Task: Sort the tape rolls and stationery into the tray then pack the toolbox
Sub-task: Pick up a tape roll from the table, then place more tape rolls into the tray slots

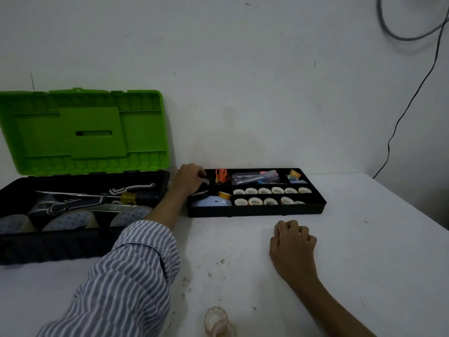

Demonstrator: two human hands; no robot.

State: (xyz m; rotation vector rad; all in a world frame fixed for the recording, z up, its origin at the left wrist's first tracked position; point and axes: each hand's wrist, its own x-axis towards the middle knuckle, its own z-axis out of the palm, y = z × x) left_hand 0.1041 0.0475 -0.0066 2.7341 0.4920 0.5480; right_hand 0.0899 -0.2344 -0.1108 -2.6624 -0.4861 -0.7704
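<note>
Hands first: left hand [189, 177] is down in the back-left compartment of the black tray [255, 212], fingers curled onto a pale tape roll [206, 182]. Right hand [292, 242] just rests on the white counter [364, 239], loosely curled, holding nothing. Small tape rolls [271, 190] sit in two rows in the tray, with orange scissors [221, 176] behind them. Toolbox [60, 246] stands open just left of it, screwdriver [136, 197] inside.

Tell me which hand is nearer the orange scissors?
Left. The left hand is in the tray just beside the orange scissors; the right hand rests on the table outside the tray.
</note>
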